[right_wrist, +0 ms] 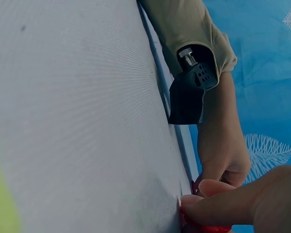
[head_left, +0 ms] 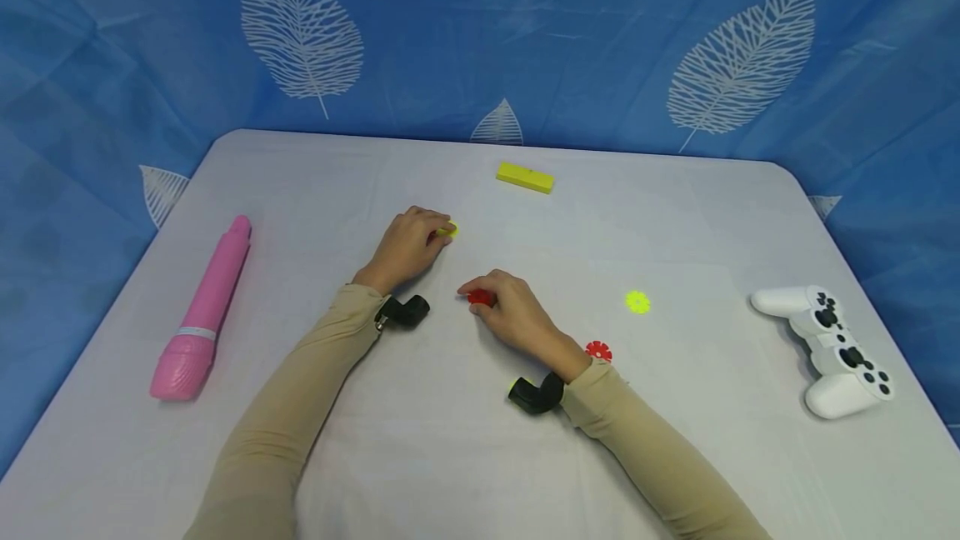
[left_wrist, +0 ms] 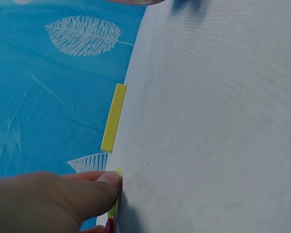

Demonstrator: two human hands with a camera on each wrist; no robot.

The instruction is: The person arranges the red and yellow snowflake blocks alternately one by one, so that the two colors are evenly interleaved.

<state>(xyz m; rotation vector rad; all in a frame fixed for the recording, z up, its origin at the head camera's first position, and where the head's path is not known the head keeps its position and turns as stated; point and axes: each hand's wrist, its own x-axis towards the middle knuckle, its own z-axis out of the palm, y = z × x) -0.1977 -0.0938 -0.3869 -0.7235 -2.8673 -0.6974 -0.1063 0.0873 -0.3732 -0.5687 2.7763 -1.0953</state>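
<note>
My left hand [head_left: 407,244] pinches a yellow notched disc [head_left: 450,229] between thumb and fingers above the table's middle. In the left wrist view a red piece [left_wrist: 109,225] shows just below that yellow disc; whether the two are joined I cannot tell. Nearer to me, my right hand [head_left: 515,312] grips a red notched piece [head_left: 481,297], partly covered by the fingers. On the table beside the right wrist lies a red flower-shaped disc [head_left: 598,350]. Farther right is a yellow one [head_left: 637,302].
A yellow block [head_left: 525,177] lies near the table's back edge. To the left is a pink microphone-shaped object [head_left: 204,307]; a white game controller [head_left: 828,348] lies at the right. A bit of yellow [head_left: 513,385] peeks out behind the black right wrist camera [head_left: 536,394].
</note>
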